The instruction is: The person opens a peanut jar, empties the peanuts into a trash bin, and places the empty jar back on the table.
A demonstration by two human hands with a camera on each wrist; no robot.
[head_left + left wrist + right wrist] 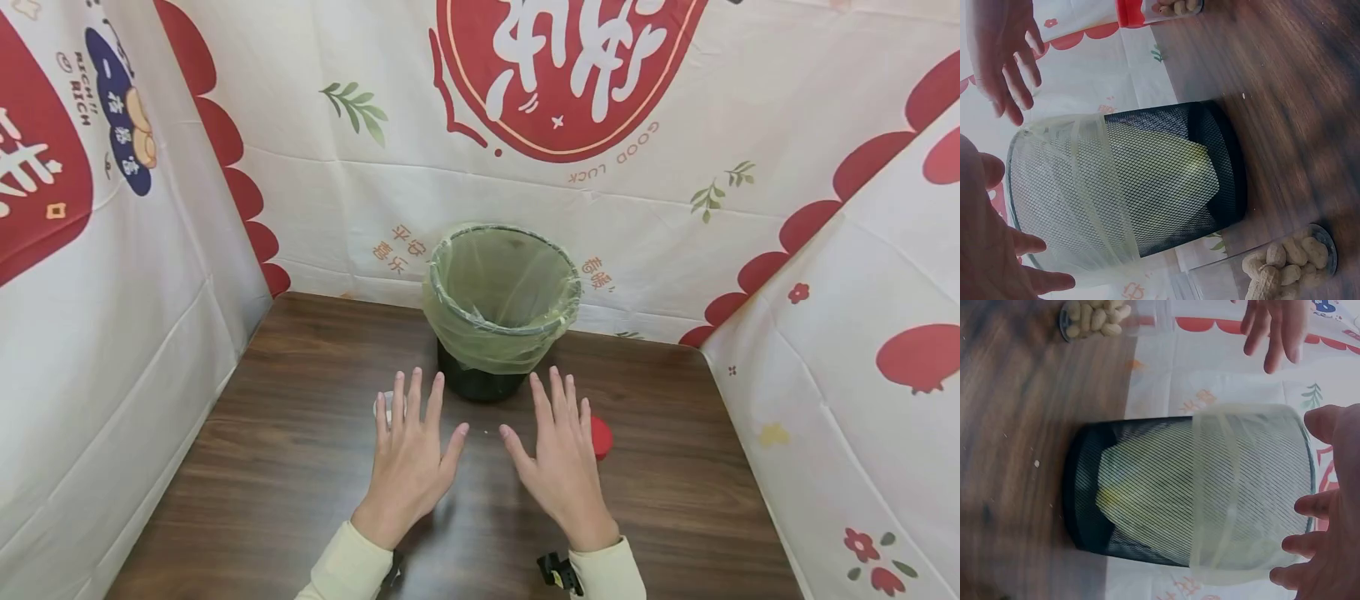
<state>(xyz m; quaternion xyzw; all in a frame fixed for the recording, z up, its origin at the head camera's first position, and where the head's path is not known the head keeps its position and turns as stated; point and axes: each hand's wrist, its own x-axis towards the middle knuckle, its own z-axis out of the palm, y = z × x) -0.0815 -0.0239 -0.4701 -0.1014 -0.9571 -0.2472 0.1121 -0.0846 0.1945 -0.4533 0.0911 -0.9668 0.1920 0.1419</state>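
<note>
Left hand point(411, 462) and right hand point(561, 462), fingers spread flat, hover over the bench point(300, 467) at lower centre; bag-lined mesh bin point(501, 308) stands just behind them.

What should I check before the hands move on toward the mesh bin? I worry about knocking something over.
1. Left hand free, fingers spread: ok.
2. Right hand free, fingers spread: ok.
3. Black mesh bin upright on the wooden table: ok.
4. Green liner bag folded over the rim: ok.
5. Peanut container close by the left fingers, knock risk: not ok.
6. Red-lidded container close by the right hand: not ok; lid tightness: cannot tell.
</note>
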